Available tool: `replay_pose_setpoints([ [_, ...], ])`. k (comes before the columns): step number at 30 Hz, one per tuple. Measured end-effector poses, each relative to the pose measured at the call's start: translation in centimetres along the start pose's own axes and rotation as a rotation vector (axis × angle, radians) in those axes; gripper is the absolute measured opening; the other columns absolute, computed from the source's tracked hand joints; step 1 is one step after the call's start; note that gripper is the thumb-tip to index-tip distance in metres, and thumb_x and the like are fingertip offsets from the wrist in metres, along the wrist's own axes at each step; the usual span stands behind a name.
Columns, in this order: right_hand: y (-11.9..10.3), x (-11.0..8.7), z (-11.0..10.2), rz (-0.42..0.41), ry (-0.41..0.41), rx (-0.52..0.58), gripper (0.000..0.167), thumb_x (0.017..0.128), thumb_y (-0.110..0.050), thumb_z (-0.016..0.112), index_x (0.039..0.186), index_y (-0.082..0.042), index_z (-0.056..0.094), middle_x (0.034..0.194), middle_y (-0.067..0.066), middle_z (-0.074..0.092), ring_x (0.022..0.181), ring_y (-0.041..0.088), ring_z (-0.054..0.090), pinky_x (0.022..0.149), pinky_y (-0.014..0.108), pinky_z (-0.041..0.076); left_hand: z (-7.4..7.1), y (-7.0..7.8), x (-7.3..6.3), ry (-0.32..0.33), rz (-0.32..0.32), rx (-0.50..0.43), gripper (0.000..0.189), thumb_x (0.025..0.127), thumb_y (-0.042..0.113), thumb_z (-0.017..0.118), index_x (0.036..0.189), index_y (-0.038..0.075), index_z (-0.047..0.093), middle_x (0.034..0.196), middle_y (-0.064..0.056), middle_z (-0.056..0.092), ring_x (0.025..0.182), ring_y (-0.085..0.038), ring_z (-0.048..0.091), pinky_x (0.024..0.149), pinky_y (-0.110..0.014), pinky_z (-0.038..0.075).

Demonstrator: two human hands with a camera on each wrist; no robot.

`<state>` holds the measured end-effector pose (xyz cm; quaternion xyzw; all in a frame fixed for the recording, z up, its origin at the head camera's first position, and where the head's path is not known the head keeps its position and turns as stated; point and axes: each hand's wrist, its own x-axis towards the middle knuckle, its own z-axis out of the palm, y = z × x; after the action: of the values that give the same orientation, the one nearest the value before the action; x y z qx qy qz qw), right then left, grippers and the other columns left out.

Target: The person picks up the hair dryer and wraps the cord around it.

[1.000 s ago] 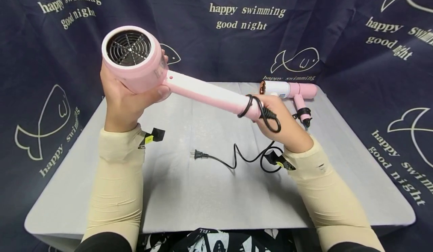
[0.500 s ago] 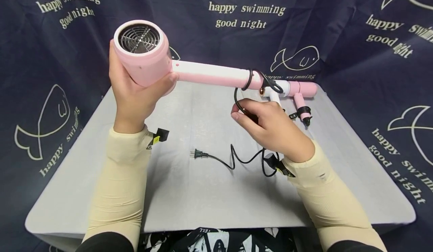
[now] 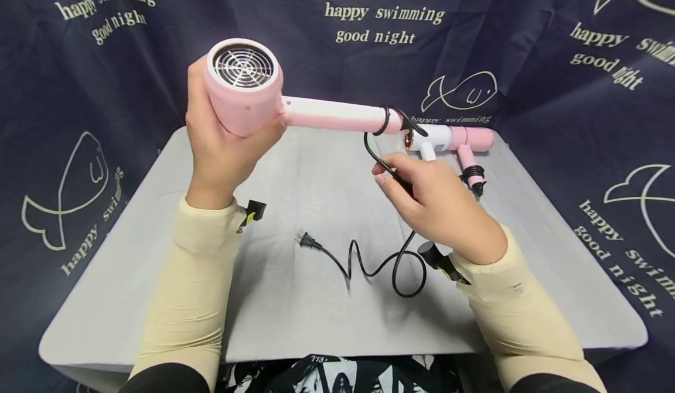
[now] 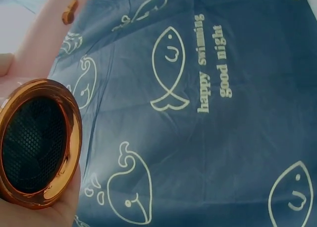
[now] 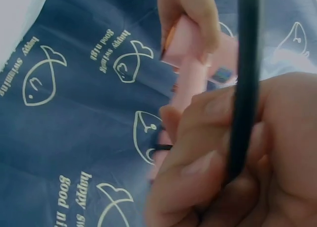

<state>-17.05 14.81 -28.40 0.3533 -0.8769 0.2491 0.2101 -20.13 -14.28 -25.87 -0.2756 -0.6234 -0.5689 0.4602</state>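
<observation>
My left hand (image 3: 218,153) grips the round head of a pink hair dryer (image 3: 248,109), held above the table. Its grille faces up in the head view, and the handle points right. A copper-coloured outlet ring (image 4: 73,152) shows in the left wrist view. The black power cord (image 5: 247,78) loops around the handle's end, then runs down to my right hand (image 3: 440,200), whose curled fingers hold it. From there the cord drops to the table, lies in loose bends and ends in a two-pin plug (image 3: 306,240).
At the back right of the grey table (image 3: 295,323) lie a white hair dryer (image 3: 433,137) with a copper rim and a pink one (image 3: 474,140), close together. Black cord is wound on the pink one's handle. A dark blue printed curtain (image 3: 295,59) surrounds the table's back and sides.
My right hand has left the handle's end and now holds the cord below it, pulling slightly right. The hair dryer has shifted right and its handle has levelled. The cord's bends have shifted.
</observation>
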Motion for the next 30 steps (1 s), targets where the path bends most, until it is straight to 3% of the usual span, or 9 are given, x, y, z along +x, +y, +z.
replay_pose_setpoints([
  [6,-0.3,-0.1,-0.6,0.024,0.106,-0.123,0.019,0.100,-0.013,0.061,0.111,-0.013,0.076,0.067,-0.006,0.055,0.058,0.009,0.045,0.055,0.025,0.039,-0.3,0.3,-0.3,-0.094,-0.049,0.186,0.072,0.069,0.013,0.089,0.132,-0.002,0.056,0.121,-0.012,0.069,0.108,-0.015,0.063,0.097,-0.029,0.050],
  [11,0.0,-0.1,-1.0,0.008,0.225,-0.148,0.016,0.097,-0.013,0.069,0.109,-0.017,0.079,0.067,-0.006,0.053,0.060,0.007,0.042,0.058,0.021,0.031,-0.6,0.4,-0.2,-0.168,-0.089,0.214,0.072,0.067,0.013,0.090,0.131,0.001,0.059,0.120,-0.006,0.071,0.106,-0.014,0.064,0.093,-0.027,0.050],
  [19,1.5,0.3,-1.9,-0.123,0.277,0.007,0.013,0.087,-0.004,0.081,0.099,-0.009,0.080,0.073,-0.003,0.057,0.065,0.008,0.043,0.061,0.017,0.032,-1.6,0.1,-0.1,-0.283,-0.038,0.096,0.078,0.060,0.005,0.092,0.130,-0.005,0.059,0.121,-0.015,0.069,0.111,-0.018,0.063,0.100,-0.030,0.049],
  [25,1.8,1.0,-2.4,-0.184,0.229,0.155,0.021,0.081,0.006,0.083,0.098,-0.006,0.082,0.079,0.000,0.063,0.068,0.007,0.043,0.059,0.018,0.033,-1.9,-0.2,0.0,-0.273,-0.029,-0.092,0.080,0.055,-0.002,0.092,0.126,-0.012,0.057,0.116,-0.011,0.070,0.110,-0.027,0.063,0.101,-0.036,0.050],
  [30,1.6,1.5,-2.5,-0.242,0.165,0.349,0.026,0.078,0.014,0.079,0.101,0.002,0.080,0.086,0.006,0.070,0.077,0.008,0.055,0.068,0.022,0.042,-2.2,-0.2,0.2,-0.237,-0.043,-0.199,0.079,0.051,-0.005,0.089,0.123,-0.013,0.059,0.111,-0.009,0.070,0.106,-0.030,0.064,0.100,-0.037,0.051],
])
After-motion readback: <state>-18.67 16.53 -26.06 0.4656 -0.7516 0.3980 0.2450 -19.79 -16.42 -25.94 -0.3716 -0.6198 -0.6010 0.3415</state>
